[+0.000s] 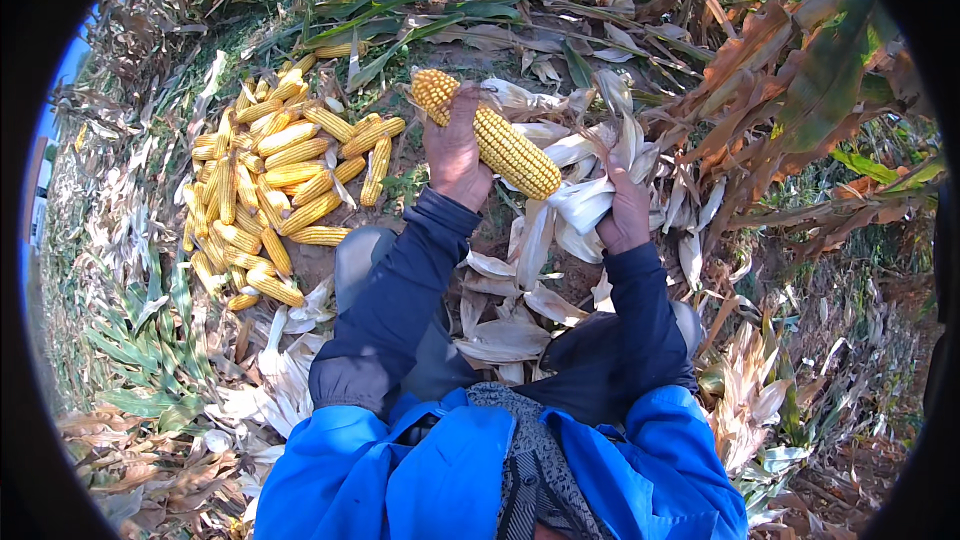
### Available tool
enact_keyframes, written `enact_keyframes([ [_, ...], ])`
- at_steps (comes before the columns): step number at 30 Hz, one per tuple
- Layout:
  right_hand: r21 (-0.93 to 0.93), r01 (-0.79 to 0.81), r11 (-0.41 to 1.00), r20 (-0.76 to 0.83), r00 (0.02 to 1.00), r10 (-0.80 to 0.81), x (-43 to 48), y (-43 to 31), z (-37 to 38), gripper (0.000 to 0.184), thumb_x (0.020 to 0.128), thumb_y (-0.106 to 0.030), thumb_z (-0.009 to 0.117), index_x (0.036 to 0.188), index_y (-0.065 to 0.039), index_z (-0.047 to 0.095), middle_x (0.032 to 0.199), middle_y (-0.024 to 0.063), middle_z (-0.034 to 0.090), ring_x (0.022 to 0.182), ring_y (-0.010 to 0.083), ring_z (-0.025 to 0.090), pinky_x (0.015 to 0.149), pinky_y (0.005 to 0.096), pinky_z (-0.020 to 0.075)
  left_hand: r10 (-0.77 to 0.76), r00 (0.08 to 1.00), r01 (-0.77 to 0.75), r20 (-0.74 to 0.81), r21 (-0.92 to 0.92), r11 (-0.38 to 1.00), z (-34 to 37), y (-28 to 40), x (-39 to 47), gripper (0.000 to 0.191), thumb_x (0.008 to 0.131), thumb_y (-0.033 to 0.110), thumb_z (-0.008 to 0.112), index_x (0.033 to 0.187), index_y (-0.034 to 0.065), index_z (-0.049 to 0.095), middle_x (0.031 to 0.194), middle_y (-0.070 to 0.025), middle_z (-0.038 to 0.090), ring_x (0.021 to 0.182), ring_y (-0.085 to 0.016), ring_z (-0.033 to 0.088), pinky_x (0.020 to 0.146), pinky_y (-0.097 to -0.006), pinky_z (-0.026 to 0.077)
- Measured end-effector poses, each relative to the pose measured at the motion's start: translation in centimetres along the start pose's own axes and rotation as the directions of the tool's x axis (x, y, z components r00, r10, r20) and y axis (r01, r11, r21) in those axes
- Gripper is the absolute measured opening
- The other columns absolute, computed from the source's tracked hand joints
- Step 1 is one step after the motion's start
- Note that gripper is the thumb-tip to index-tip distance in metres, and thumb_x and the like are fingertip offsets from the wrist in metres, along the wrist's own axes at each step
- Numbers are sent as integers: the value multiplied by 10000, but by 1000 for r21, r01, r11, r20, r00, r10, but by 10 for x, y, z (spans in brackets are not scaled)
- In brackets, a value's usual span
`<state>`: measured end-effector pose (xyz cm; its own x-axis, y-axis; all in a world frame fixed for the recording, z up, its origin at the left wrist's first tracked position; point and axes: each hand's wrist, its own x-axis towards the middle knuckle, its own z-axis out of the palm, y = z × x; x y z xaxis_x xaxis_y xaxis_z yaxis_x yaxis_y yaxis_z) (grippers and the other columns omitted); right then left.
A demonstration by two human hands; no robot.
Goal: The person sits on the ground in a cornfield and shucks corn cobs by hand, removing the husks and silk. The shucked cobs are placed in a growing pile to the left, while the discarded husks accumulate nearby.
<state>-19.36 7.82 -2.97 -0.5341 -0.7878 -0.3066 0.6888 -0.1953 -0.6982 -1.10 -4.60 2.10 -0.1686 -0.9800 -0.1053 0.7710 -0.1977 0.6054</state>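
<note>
My left hand [457, 154] grips a bare yellow ear of corn [517, 154] around its upper part, the thumb lying across the kernels. The ear slants down to the right. My right hand [626, 206] is closed on pale dry corn husks [585, 202], which meet the lower right end of the ear; whether they are still joined to it I cannot tell. To the left, a heap of husked yellow corn ears [292, 154] lies on the ground. Loose dry husks [510, 337] are strewn between my knees and below my right hand.
Dry brown corn stalks and leaves [795, 90] stand or lean at the right. Cut green and dry leaves [420, 15] lie across the top. Green leaves [161, 345] and more husks [281, 375] lie at the lower left. My bent knees [364, 262] flank the husks.
</note>
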Motion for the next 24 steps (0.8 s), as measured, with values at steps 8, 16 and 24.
enact_keyframes([
  [8, -391, 131, 911, -133, 971, -197, -3, -29, -1, 390, 868, -172, 772, 1192, -40, 601, 1101, 48, 668, 1019, 179, 633, 926, 389, 496, 376, 924, -377, 66, 310, 873, -11, -14, 9, 389, 865, 111, 786, 1151, 77, 525, 977, 15, 601, 877, -104, 599, 738, -276, 520],
  [16, -606, 747, -274, 777, 481, -407, -50, 7, 33, 1027, 708, -286, 856, 1502, 9, 276, 1448, 253, 415, 1366, 393, 392, 1137, 461, 322, 385, 906, -423, 179, 446, 789, -3, -29, -2, 371, 854, 4, 760, 1116, 61, 503, 935, -6, 611, 806, -111, 634, 704, -259, 551],
  [24, -822, 497, 279, 526, 849, 39, -18, 35, 24, 925, 668, -326, 886, 1418, -28, 433, 1305, 182, 597, 1150, 318, 614, 988, 383, 490, 129, 983, -153, 131, 196, 969, 16, -22, -19, 181, 892, 18, 688, 1012, 54, 557, 849, -19, 617, 702, -128, 637, 607, -286, 551],
])
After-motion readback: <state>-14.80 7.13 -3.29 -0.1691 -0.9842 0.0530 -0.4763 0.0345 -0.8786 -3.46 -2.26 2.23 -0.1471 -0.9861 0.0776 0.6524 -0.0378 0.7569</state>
